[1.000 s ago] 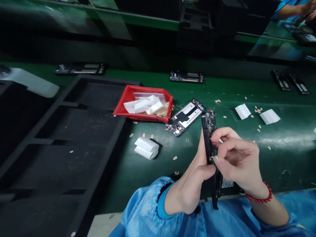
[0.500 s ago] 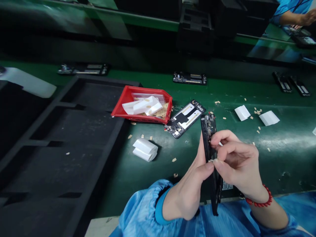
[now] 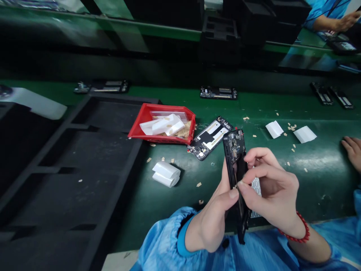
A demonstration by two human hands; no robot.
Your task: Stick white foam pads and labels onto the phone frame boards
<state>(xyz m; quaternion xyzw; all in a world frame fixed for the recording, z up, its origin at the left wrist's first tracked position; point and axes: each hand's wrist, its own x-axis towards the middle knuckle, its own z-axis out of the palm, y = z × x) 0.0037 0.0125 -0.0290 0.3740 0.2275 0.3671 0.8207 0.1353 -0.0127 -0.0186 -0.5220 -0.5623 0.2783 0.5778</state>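
The phone frame (image 3: 236, 177) stands on edge above the near side of the green belt (image 3: 310, 169), mid-fitting by the look of it; pressing the small piece home seems to need steady pressure. The left hand (image 3: 211, 222) clamps the frame, while the right hand (image 3: 270, 192) pinches at its edge, thumb and fingertip together.

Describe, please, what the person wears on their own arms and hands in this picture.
Both hands are bare, with no gloves. The left hand comes out of a bright blue sleeve with a gathered, elastic-looking cuff. The right hand has a bracelet of round red beads at the wrist, and its blue sleeve sits pushed further up the forearm.
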